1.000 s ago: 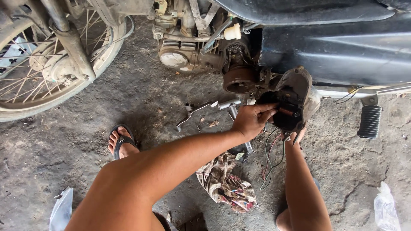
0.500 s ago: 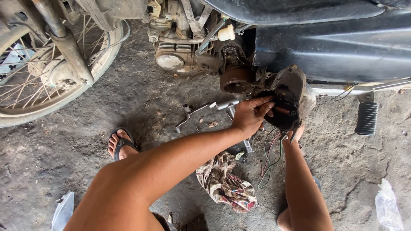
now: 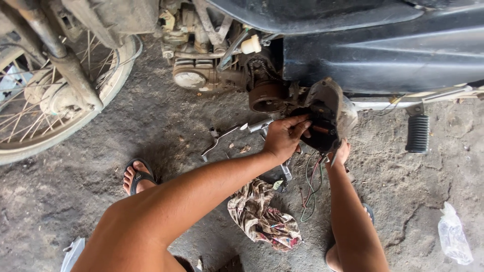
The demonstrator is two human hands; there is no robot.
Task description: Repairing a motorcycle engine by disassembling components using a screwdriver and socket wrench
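Note:
A grimy metal engine side cover point(image 3: 333, 108) hangs off the side of a dark motorcycle point(image 3: 383, 45), with coloured wires point(image 3: 311, 186) trailing from it to the ground. My left hand point(image 3: 285, 136) reaches into the dark inside of the cover, its fingers pinching something there that I cannot make out. My right hand point(image 3: 343, 151) props the cover from below and is mostly hidden behind it. A round rusty part point(image 3: 266, 97) of the engine sits just left of the cover.
A spoked wheel point(image 3: 45, 100) stands at the left. On the concrete lie metal tools point(image 3: 222, 138), a patterned rag point(image 3: 262, 216) and a clear plastic bag point(image 3: 454, 234). A black footpeg point(image 3: 417, 133) sticks out at the right. My sandalled foot point(image 3: 137, 176) rests left of my arm.
My left hand has pushed further right into the cover's inside. The view has shifted a little; the cover stays held up by my right hand.

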